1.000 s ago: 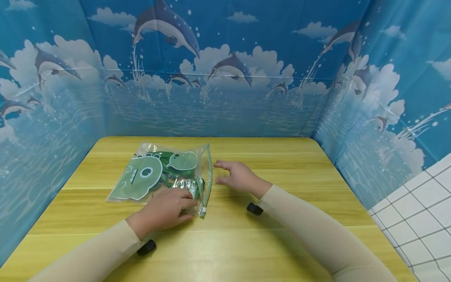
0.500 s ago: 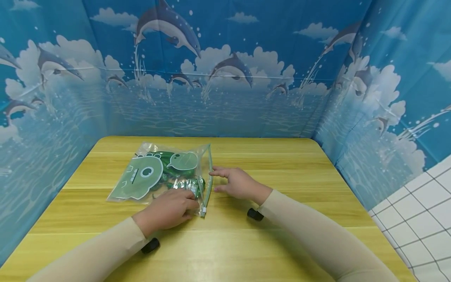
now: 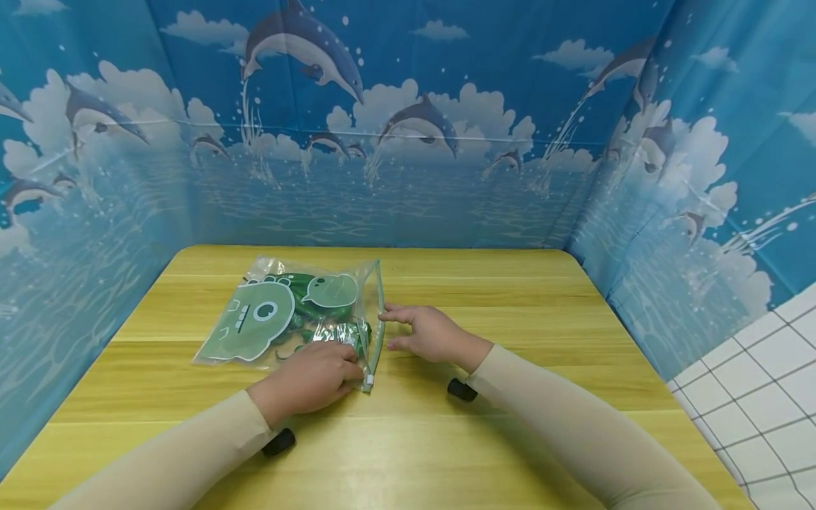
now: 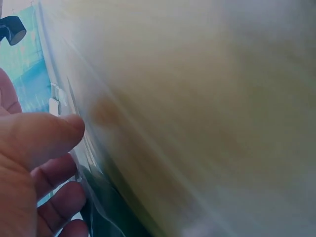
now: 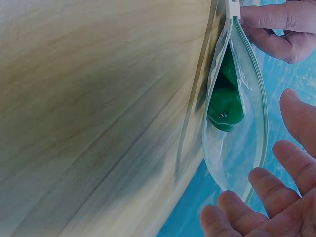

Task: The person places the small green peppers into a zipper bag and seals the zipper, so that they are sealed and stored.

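Observation:
A clear slider zip bag (image 3: 245, 336) with green cartoon prints lies on the table, its zip side facing right. Through the plastic show glossy green things; in the right wrist view the parted mouth reveals one green, lobed, pepper-like piece (image 5: 226, 111). My left hand (image 3: 309, 382) is at the bag's near corner, fingers bent and fingertips right by the white slider (image 5: 233, 9). The left thumb (image 4: 59, 131) overlaps the bag's edge in the left wrist view. My right hand (image 3: 433, 334) has its fingers spread, the tips at the zip edge (image 3: 381, 312), nothing gripped.
The bag lies left of the middle on a yellow wood-grain table (image 3: 510, 297). A blue dolphin-print curtain (image 3: 408, 177) closes off the back and sides. White tiles (image 3: 765, 397) show at the right. Black wrist cameras (image 3: 462, 389) hang under both wrists.
My right hand has come left and slightly nearer, its fingertips now at the zip edge. My left hand has slid right toward the slider. The bag has stayed in place.

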Demonstrator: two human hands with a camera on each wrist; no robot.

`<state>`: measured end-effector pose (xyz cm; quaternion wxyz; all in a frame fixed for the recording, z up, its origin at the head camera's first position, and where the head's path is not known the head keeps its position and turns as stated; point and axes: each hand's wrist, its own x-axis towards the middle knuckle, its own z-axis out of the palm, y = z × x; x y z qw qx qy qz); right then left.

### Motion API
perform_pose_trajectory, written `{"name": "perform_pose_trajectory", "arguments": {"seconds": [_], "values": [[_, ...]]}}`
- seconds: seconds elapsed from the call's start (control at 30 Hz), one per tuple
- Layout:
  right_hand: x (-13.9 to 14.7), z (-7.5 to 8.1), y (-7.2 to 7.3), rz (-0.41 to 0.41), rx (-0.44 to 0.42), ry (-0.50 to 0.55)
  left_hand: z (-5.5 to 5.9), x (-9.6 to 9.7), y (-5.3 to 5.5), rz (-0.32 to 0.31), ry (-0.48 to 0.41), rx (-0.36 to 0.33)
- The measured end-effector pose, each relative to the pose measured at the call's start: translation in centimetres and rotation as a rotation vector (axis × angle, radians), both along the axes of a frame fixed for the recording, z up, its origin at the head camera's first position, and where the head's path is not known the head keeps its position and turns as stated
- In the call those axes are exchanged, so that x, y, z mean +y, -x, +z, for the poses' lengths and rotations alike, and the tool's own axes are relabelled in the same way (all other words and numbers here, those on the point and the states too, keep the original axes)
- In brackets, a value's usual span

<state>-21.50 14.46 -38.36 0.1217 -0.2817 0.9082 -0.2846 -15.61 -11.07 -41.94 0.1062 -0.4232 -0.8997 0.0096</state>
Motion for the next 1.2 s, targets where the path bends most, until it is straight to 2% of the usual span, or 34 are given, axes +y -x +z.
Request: {"name": "perform_pose_trajectory", "arguments": {"seconds": [0.4, 0.7, 1.2], "values": [[-0.3, -0.2, -0.3, 0.009, 0.01, 0.004, 0.1, -0.1, 0.0, -0.022, -0.032, 0.066], [-0.4, -0.2, -0.3, 0.03, 0.01, 0.014, 0.3, -0.4, -0.1, 0.012, -0.11, 0.048], [-0.8, 0.0, -0.8, 0.121, 0.084, 0.033, 2.1, -0.8, -0.3, 0.052, -0.265, 0.055]]}}
